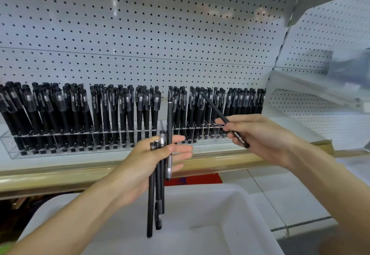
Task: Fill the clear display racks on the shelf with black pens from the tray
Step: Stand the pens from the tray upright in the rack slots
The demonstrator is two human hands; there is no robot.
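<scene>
While your right hand (264, 134) pinches one pen (217, 111), axis running 11 to 5 o'clock, the rack (202, 133) sits at 9 o'clock of those fingers; your left hand (138, 166) grips spare pens (158, 194) upright.

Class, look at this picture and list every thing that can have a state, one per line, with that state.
left hand, gripping a bundle of black pens upright
right hand, pinching a single black pen, tilted
left display rack, packed full
right display rack, partly filled, some front cells look free
white tray, below the shelf, under the bundle
</scene>
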